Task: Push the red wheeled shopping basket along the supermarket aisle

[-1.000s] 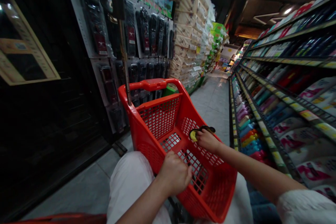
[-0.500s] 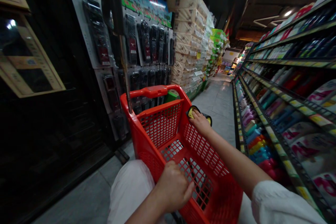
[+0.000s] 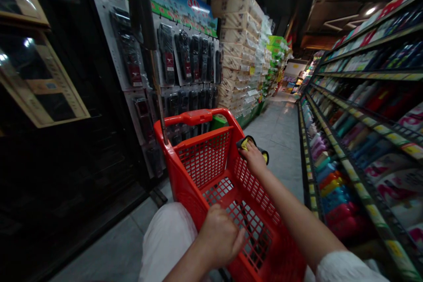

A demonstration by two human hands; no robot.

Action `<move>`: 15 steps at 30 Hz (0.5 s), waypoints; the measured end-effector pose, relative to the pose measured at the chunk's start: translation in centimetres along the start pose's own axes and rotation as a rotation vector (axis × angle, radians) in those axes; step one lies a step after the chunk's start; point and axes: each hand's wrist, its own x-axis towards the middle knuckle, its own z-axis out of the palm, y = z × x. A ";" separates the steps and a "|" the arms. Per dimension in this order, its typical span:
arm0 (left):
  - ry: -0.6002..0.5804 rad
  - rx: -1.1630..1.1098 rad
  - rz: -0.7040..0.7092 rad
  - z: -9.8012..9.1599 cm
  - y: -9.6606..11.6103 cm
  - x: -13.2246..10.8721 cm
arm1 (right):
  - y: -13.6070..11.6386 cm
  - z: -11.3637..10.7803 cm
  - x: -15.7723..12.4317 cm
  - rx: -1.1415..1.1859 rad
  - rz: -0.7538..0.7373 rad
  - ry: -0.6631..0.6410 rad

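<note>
A red plastic shopping basket (image 3: 205, 158) with a mesh wall and a red handle stands in front of me in a shop aisle. My left hand (image 3: 220, 238) is closed on its near rim. My right hand (image 3: 254, 157) reaches along the basket's right rim and presses a yellow and black cloth (image 3: 246, 143) against the rim near the far corner. My knee in white trousers (image 3: 165, 240) sits just below the left hand.
Shelves of packaged goods (image 3: 360, 141) run along the right. On the left hang dark packaged items on a white pegboard (image 3: 172, 61), with stacked cartons (image 3: 241, 48) behind. A long-handled shovel (image 3: 145, 31) leans by the basket. The grey tiled aisle (image 3: 280, 128) stretches ahead.
My right hand with the cloth slid from the middle of the right rim to the far corner, then held about still. The left hand kept its grip on the near rim.
</note>
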 end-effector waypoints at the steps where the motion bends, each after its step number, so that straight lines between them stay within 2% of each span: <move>1: -0.018 0.000 0.000 -0.2 0.0 0.0 | 0.0 -0.1 -1.4 0.006 0.012 -0.007; 4: -0.084 -0.015 0.017 -0.6 0.0 -0.1 | -0.2 -0.5 -4.1 -0.010 0.029 -0.026; 7: -0.122 -0.034 0.030 -0.8 -0.1 -0.1 | -0.4 -0.6 -3.6 -0.031 0.050 -0.042; 9: -0.128 -0.038 0.026 -0.6 -0.1 -0.2 | -0.5 -0.7 -1.3 -0.027 0.064 -0.051; 15: -0.115 -0.053 0.006 0.1 -0.1 -0.3 | -0.9 -1.3 7.9 0.093 0.120 -0.041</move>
